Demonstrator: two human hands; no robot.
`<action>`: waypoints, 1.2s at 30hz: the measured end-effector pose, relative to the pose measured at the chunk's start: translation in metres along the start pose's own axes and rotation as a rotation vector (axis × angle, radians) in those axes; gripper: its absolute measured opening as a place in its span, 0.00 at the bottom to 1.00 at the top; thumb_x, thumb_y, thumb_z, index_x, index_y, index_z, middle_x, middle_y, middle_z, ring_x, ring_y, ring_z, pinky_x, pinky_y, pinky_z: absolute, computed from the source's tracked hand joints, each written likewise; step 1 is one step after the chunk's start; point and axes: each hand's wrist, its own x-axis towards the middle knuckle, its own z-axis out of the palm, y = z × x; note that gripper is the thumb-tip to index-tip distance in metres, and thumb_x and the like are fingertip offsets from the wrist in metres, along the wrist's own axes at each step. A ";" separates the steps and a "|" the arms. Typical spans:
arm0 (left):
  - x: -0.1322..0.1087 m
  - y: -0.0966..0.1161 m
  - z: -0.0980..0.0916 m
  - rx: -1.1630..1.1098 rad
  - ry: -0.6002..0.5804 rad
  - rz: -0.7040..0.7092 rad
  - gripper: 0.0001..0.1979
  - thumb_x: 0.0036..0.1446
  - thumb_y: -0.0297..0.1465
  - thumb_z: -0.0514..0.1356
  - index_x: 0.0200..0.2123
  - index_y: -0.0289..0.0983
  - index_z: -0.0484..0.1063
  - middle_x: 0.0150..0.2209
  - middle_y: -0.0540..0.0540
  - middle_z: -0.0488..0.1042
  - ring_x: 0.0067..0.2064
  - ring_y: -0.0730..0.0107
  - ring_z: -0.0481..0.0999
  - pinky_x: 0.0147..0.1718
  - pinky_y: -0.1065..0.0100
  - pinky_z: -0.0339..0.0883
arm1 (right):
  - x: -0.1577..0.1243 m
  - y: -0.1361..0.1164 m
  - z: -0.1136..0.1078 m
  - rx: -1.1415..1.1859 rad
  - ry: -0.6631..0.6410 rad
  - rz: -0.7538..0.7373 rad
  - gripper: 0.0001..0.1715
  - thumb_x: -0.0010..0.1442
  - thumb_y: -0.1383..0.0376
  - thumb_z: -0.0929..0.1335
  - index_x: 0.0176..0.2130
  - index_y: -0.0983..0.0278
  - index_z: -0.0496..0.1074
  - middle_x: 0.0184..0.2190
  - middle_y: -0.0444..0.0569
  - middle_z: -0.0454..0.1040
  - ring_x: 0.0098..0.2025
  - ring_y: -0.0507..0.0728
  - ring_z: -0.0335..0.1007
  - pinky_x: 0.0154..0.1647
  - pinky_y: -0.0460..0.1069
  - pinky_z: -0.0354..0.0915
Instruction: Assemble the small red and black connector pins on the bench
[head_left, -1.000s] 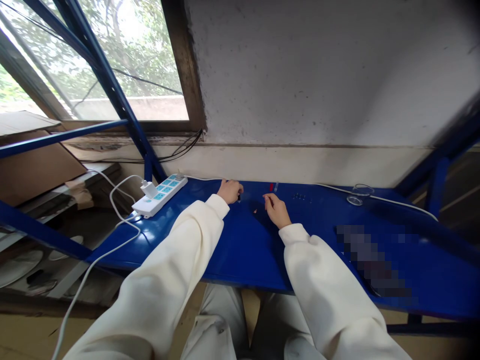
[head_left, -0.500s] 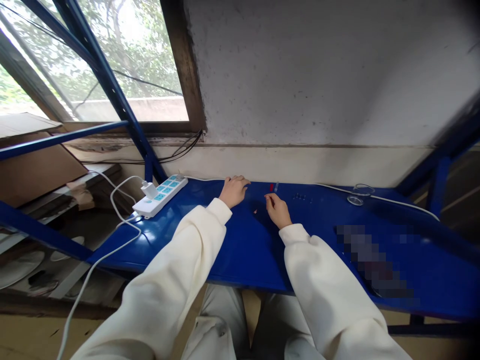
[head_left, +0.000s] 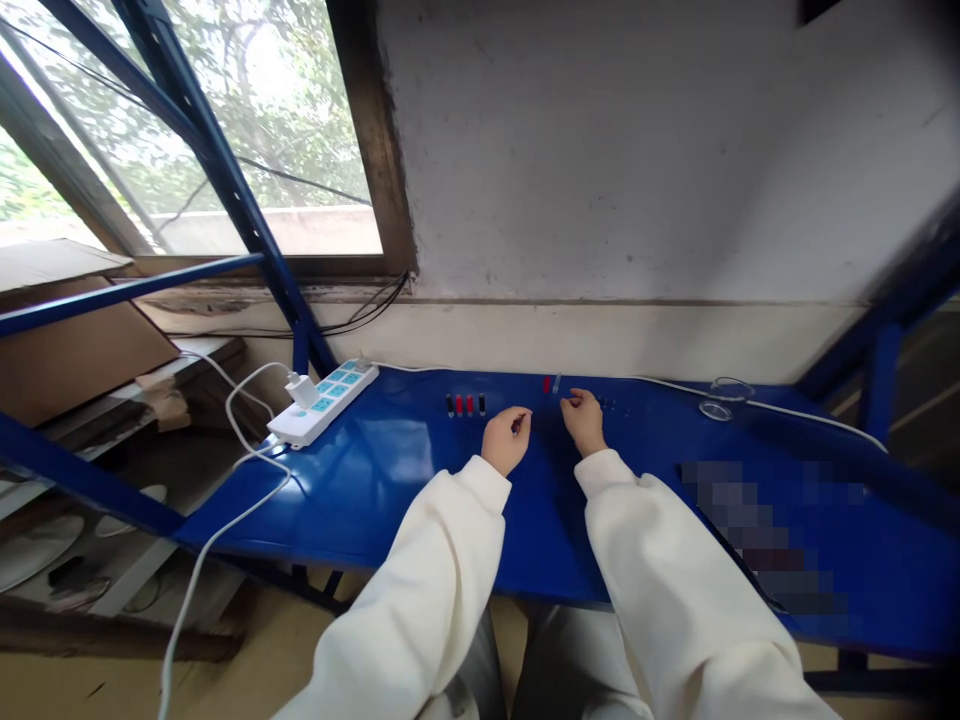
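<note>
My left hand (head_left: 508, 440) is closed over the middle of the blue table (head_left: 420, 520), thumb and fingers curled together; what it holds, if anything, cannot be made out. To its left stands a short row of small black and red pieces (head_left: 465, 404) with pale lower ends. My right hand (head_left: 583, 422) has its fingertips pinched together just below a small red piece (head_left: 547, 384) and a clear tube-like piece (head_left: 556, 383). Anything in that pinch is too small to tell. Tiny clear pieces (head_left: 614, 407) lie right of this hand.
A white power strip (head_left: 324, 404) with a plug and cable lies at the table's left. Clear round items (head_left: 715, 410) rest by a white cable at the back right. A blurred dark object (head_left: 757, 540) lies at front right. Blue frame bars (head_left: 247, 215) flank the table.
My left hand has moved right and towards me, uncovering the black and red row, and its fingers have curled. My right hand has shifted right. The small piece between the hands no longer shows.
</note>
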 end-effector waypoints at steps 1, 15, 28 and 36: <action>0.000 -0.002 0.000 -0.007 -0.001 -0.009 0.11 0.55 0.30 0.50 0.36 0.36 0.71 0.32 0.46 0.75 0.32 0.72 0.72 0.35 0.68 0.67 | 0.006 0.003 0.002 -0.029 -0.047 0.024 0.23 0.47 0.64 0.64 0.44 0.70 0.67 0.30 0.53 0.73 0.34 0.58 0.70 0.37 0.51 0.63; -0.003 -0.001 0.000 0.039 0.041 -0.052 0.11 0.56 0.35 0.50 0.36 0.38 0.70 0.28 0.48 0.73 0.29 0.73 0.71 0.33 0.69 0.66 | 0.038 -0.003 0.037 -0.417 -0.122 -0.012 0.16 0.45 0.56 0.69 0.31 0.65 0.70 0.30 0.54 0.74 0.36 0.60 0.70 0.33 0.51 0.62; -0.005 0.009 -0.010 0.131 0.027 0.084 0.23 0.59 0.31 0.45 0.59 0.42 0.51 0.43 0.45 0.68 0.41 0.71 0.69 0.44 0.69 0.63 | -0.017 -0.045 0.001 -0.315 -0.272 -0.444 0.08 0.53 0.62 0.64 0.30 0.63 0.68 0.25 0.47 0.72 0.28 0.54 0.66 0.28 0.47 0.55; -0.004 -0.003 -0.005 0.147 0.018 0.077 0.14 0.56 0.29 0.50 0.45 0.38 0.66 0.41 0.45 0.70 0.41 0.69 0.70 0.40 0.69 0.65 | -0.046 -0.048 -0.014 -0.523 -0.309 -0.685 0.07 0.54 0.69 0.61 0.32 0.65 0.68 0.32 0.53 0.71 0.35 0.58 0.64 0.33 0.49 0.52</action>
